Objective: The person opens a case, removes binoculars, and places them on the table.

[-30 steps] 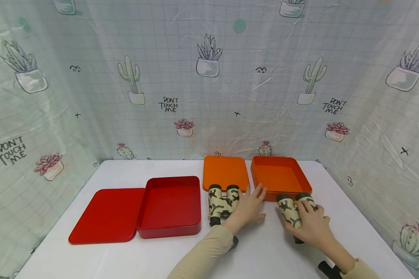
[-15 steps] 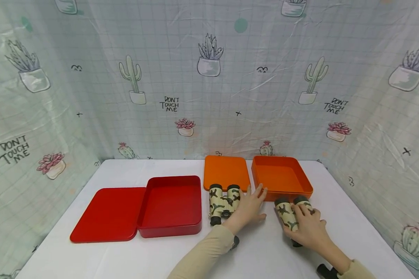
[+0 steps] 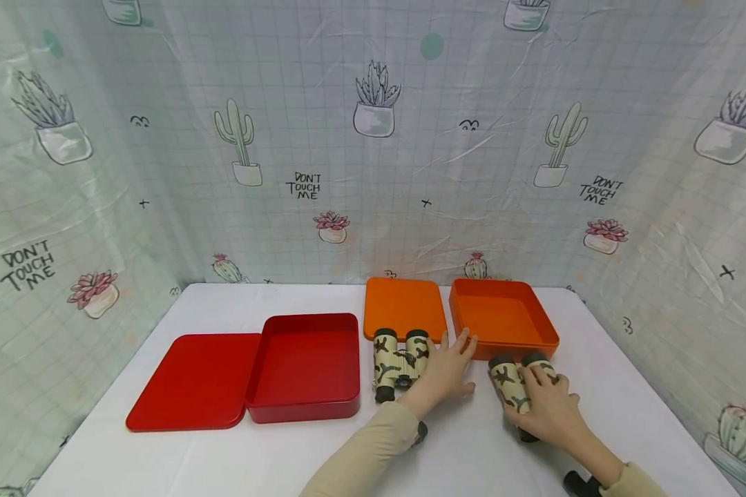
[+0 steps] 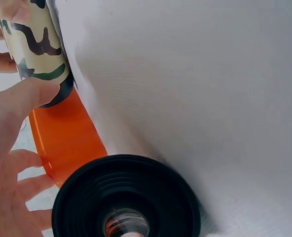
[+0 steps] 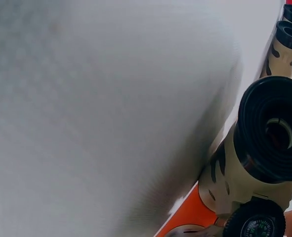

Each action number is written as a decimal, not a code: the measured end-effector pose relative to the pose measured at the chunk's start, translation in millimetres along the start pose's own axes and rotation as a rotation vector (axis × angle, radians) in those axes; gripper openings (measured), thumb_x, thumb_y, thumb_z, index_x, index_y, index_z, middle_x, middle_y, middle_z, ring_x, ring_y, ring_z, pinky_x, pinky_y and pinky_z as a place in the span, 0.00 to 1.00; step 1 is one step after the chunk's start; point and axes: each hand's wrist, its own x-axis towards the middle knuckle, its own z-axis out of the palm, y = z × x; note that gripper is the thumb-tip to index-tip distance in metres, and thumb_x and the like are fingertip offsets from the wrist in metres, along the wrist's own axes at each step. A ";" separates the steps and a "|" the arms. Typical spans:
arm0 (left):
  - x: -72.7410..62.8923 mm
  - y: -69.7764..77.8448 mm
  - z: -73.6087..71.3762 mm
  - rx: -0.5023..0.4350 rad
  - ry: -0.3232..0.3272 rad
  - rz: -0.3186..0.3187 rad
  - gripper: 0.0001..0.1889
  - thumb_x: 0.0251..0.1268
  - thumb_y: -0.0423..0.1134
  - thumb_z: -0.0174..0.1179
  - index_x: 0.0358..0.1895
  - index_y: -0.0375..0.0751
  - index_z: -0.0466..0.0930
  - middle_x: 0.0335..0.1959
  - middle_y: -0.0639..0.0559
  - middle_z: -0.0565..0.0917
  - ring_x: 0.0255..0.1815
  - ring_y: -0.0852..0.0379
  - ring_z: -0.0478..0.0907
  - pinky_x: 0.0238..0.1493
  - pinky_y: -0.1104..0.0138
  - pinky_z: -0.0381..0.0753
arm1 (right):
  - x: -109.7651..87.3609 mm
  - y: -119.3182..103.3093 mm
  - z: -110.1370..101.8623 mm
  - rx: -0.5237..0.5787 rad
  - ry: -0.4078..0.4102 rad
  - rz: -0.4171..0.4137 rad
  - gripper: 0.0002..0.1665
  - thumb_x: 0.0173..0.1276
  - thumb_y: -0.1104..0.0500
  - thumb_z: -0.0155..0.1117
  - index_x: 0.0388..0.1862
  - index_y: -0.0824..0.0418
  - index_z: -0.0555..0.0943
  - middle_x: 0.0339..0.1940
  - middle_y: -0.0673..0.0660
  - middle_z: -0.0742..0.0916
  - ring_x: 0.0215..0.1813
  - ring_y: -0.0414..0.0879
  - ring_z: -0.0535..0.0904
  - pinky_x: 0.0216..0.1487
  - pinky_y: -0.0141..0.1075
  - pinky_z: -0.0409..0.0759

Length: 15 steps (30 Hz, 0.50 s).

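Two pairs of camouflage binoculars lie on the white table. My right hand (image 3: 550,407) grips the right pair (image 3: 508,383) from above, just in front of the orange box (image 3: 503,310). In the right wrist view that pair's black eyepiece (image 5: 271,131) and a small compass (image 5: 259,227) show. My left hand (image 3: 444,373) lies at the right side of the left pair (image 3: 385,362), fingers spread and fairly straight, fingertips close to the orange box; contact with the box cannot be told. The left hand and sleeve hide part of that pair. In the left wrist view a black eyepiece (image 4: 126,197) stands close.
A flat orange lid (image 3: 404,307) lies behind the left pair, left of the orange box. Farther left sit an open red box (image 3: 304,369) and a flat red lid (image 3: 193,383). A cactus-print curtain (image 3: 423,172) surrounds the table. A black object (image 3: 581,483) shows by my right wrist.
My right hand has shifted the right pair slightly toward me and left, a little away from the orange box. The left hand and left pair look the same.
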 end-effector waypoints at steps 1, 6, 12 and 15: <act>0.1 -0.1 0.1 0.004 0.001 0.000 0.44 0.47 0.66 0.56 0.68 0.56 0.51 0.70 0.57 0.56 0.65 0.45 0.63 0.57 0.44 0.66 | 0.5 0.3 0.4 -0.002 0.001 -0.001 0.43 0.42 0.42 0.67 0.53 0.67 0.71 0.50 0.67 0.75 0.42 0.75 0.66 0.25 0.66 0.69; 0.1 -0.7 -0.2 0.015 0.013 0.001 0.45 0.46 0.66 0.57 0.68 0.55 0.52 0.69 0.56 0.57 0.64 0.45 0.64 0.56 0.45 0.67 | 3.1 2.3 2.8 -0.002 0.007 -0.004 0.43 0.43 0.41 0.67 0.53 0.67 0.70 0.50 0.66 0.75 0.41 0.74 0.67 0.24 0.64 0.70; -1.1 0.2 -1.7 0.018 0.002 0.007 0.44 0.47 0.66 0.56 0.68 0.55 0.52 0.69 0.56 0.57 0.64 0.45 0.64 0.56 0.45 0.68 | 3.6 3.4 4.2 0.004 -0.013 -0.009 0.43 0.44 0.41 0.66 0.53 0.67 0.70 0.50 0.66 0.74 0.40 0.73 0.67 0.22 0.61 0.71; -1.5 0.6 -2.1 0.014 0.001 0.006 0.44 0.47 0.65 0.57 0.68 0.55 0.52 0.69 0.56 0.57 0.64 0.45 0.65 0.56 0.45 0.67 | 3.6 3.1 4.2 0.008 -0.014 -0.009 0.43 0.44 0.41 0.66 0.54 0.67 0.70 0.50 0.66 0.74 0.40 0.73 0.67 0.22 0.61 0.71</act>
